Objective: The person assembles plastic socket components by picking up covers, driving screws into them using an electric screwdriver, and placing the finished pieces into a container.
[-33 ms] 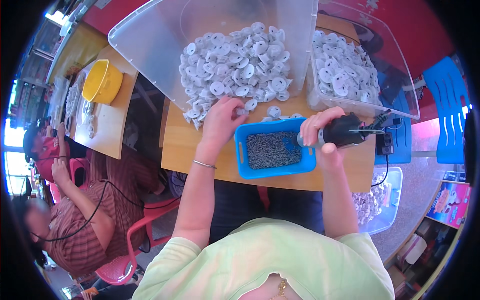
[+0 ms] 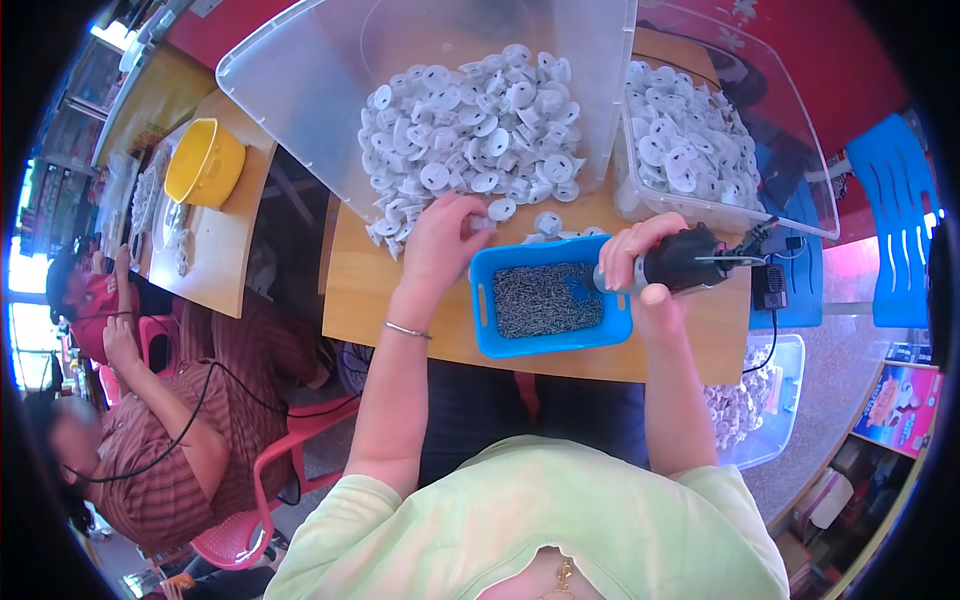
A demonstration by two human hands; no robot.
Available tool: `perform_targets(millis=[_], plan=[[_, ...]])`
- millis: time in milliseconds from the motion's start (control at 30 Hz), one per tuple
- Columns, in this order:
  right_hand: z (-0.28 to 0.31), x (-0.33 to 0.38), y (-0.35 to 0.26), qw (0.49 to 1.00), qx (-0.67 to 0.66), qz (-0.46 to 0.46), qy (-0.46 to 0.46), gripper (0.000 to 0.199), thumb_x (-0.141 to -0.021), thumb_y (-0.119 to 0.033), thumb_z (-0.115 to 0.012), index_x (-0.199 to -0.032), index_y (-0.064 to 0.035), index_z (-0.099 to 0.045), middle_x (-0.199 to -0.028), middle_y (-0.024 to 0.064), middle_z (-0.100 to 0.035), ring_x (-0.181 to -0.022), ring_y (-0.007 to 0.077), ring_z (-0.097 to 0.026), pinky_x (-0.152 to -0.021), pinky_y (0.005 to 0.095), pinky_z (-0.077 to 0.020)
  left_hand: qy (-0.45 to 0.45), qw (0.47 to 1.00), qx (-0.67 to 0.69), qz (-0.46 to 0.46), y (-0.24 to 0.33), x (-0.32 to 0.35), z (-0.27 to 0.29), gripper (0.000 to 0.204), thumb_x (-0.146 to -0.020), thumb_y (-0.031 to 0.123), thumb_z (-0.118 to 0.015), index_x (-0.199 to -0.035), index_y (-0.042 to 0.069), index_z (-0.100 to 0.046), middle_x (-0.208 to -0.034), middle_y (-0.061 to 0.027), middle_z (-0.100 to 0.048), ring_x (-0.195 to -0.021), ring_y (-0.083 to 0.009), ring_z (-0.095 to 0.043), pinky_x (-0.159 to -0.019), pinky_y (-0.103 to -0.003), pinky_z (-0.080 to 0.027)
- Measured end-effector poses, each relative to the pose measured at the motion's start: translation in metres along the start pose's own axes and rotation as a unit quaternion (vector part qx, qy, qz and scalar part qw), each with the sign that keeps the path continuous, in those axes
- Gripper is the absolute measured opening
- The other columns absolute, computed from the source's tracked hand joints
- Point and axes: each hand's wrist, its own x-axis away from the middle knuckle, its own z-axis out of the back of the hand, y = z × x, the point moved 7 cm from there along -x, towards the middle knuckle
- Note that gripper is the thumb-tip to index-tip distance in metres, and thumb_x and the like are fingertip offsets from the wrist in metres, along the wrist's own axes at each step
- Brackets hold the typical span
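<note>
1. Looking down through the head view, I see my left hand (image 2: 440, 240) at the near edge of the heap of white round plastic parts (image 2: 470, 130), fingers pinched narrow on one small white part (image 2: 483, 224) just above the blue tray of screws (image 2: 548, 298).
2. My right hand (image 2: 632, 262) is wrapped tight around the black electric screwdriver (image 2: 690, 262), held level over the tray's right rim, cord trailing right.
3. The heap spills from a tipped clear bin (image 2: 300, 90) onto the wooden table (image 2: 400, 320); a second clear bin (image 2: 790, 180) of parts sits to the right.
4. I judge this the pick-up step: a part is in hand and no screw is visibly on the driver. Next calls for bringing part and driver tip together over the tray, with a screw seated.
</note>
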Motion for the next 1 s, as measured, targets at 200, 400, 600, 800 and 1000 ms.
perform_targets(millis=[200,400,600,800,1000], plan=[[0.004,0.000,0.004,1.000,0.024,0.000,0.005,0.044,-0.067,-0.030,-0.070,-0.085,-0.0019,-0.041,-0.062,0.0044,-0.048,-0.058,0.0133,-0.050,-0.054,0.0255,-0.0423,0.045,0.968,0.237,0.063,0.005,0.014,0.024,0.019,-0.075,0.010,-0.059,-0.093,0.003,-0.057,-0.083,-0.0049,-0.054,-0.068,-0.0125,-0.054,-0.059,-0.024,-0.045],[0.002,-0.009,-0.031,0.999,-0.015,0.025,0.041,0.050,-0.069,-0.052,-0.062,-0.085,-0.0097,-0.040,-0.058,-0.0017,-0.040,-0.050,0.0097,-0.039,-0.052,0.0244,-0.0313,-0.009,0.754,0.638,0.159,0.039,0.032,0.019,0.022,-0.086,0.016,-0.048,-0.100,-0.001,-0.050,-0.083,-0.0030,-0.053,-0.070,-0.0092,-0.052,-0.061,-0.020,-0.044],[-0.008,-0.016,-0.070,0.990,-0.130,0.044,0.035,0.046,-0.072,-0.049,-0.060,-0.086,-0.0111,-0.038,-0.060,-0.0026,-0.040,-0.054,0.0071,-0.038,-0.057,0.0228,-0.0316,-0.219,0.872,0.422,0.119,0.074,0.052,-0.027,0.016,-0.083,0.012,-0.052,-0.095,0.001,-0.053,-0.084,-0.0037,-0.053,-0.073,-0.0073,-0.050,-0.060,-0.017,-0.041],[-0.012,-0.014,-0.085,0.984,-0.163,0.061,0.023,0.046,-0.074,-0.052,-0.056,-0.087,-0.0119,-0.038,-0.062,-0.0026,-0.042,-0.056,0.0070,-0.041,-0.058,0.0233,-0.0330,-0.157,0.919,0.362,0.023,0.095,0.051,-0.034,0.008,-0.079,0.007,-0.058,-0.083,0.000,-0.058,-0.080,0.0007,-0.052,-0.069,-0.0034,-0.047,-0.060,-0.017,-0.038],[-0.013,-0.009,-0.095,0.982,-0.157,0.085,0.064,0.041,-0.074,-0.047,-0.059,-0.087,-0.0126,-0.040,-0.062,-0.0043,-0.042,-0.057,0.0047,-0.041,-0.061,0.0217,-0.0335,-0.191,0.841,0.495,0.111,0.090,0.058,-0.048,0.009,-0.080,0.013,-0.058,-0.080,0.004,-0.057,-0.074,0.0010,-0.053,-0.061,-0.0019,-0.046,-0.051,-0.014,-0.035]])
